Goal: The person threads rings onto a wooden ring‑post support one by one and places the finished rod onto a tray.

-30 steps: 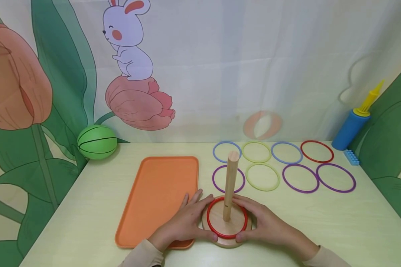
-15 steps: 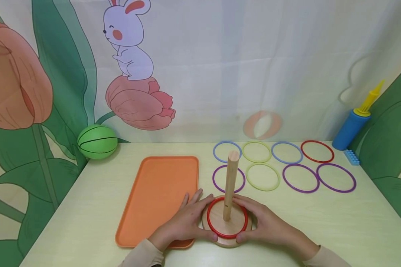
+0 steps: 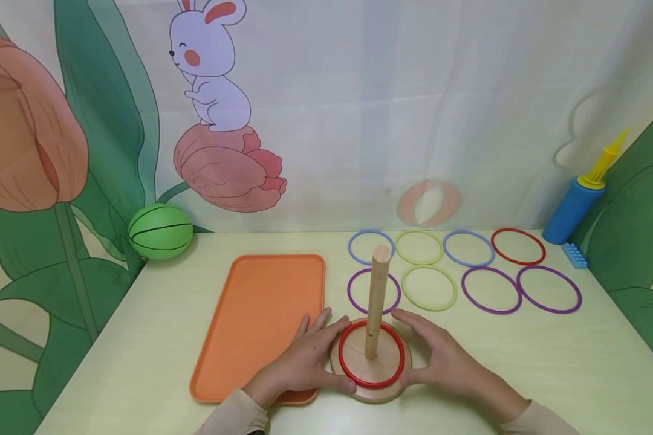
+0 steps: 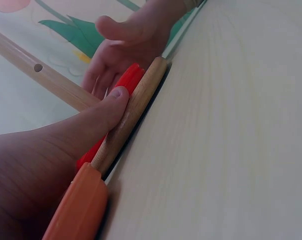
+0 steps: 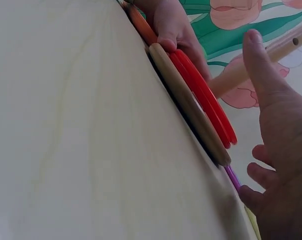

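A wooden peg (image 3: 378, 296) stands upright on its round wooden base (image 3: 374, 396) in the head view. Red rings (image 5: 203, 97) lie on the base around the peg; the right wrist view shows them stacked in layers. My left hand (image 3: 307, 359) holds their left side, its thumb (image 4: 116, 100) on the ring edge and base rim, with other fingers above the tray. My right hand (image 3: 448, 359) is spread just right of the base, thumb and fingers apart, holding nothing. In the right wrist view its thumb (image 5: 258, 62) stands off the rings.
An orange tray (image 3: 261, 302) lies left of the base. Several loose rings lie behind: blue (image 3: 350, 246), yellow-green (image 3: 404, 290), purple (image 3: 464, 291) and one red (image 3: 492, 241). A green ball (image 3: 160, 231), a blue-yellow pump (image 3: 574, 208) and a light-blue block (image 3: 575, 256) stand at the back.
My right hand has let go of the red rings and drawn a little right, its fingers opening away from the base. My left hand has stayed in place.
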Demonstrator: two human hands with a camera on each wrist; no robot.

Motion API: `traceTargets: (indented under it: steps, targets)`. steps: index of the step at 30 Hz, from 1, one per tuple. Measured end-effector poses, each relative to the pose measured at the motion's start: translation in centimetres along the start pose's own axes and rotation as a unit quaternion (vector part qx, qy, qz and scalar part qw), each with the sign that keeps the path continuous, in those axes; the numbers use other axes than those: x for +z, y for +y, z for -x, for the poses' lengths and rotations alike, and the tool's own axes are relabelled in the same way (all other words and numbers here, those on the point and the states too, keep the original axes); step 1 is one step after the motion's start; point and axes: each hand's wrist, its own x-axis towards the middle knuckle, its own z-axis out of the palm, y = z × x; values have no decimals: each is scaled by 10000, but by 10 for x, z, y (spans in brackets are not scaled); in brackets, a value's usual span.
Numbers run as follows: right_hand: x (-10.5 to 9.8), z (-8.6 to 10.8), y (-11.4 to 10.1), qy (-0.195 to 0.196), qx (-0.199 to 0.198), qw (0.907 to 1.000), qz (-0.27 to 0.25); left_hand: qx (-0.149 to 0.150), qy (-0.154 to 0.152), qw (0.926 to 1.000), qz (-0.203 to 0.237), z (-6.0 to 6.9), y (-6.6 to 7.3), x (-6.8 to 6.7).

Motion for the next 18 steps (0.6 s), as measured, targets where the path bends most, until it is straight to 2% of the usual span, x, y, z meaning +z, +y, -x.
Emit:
traceTargets:
  steps: [5, 10, 14, 18]
  targets:
    - [-14, 8, 11, 562, -258, 9979, 188, 24, 11, 10000, -6, 0, 0, 0]
    - [-30, 19, 23, 1282, -411, 9904, 312, -40, 0, 10000, 56, 0, 1, 0]
    - [-45, 31, 36, 1770, -248, 9821, 599, -90, -26, 10000, 29, 0, 1, 0]
    - [-60, 42, 45, 2044, 58, 9753, 839, -103, -17, 9999, 22, 1, 0, 1]
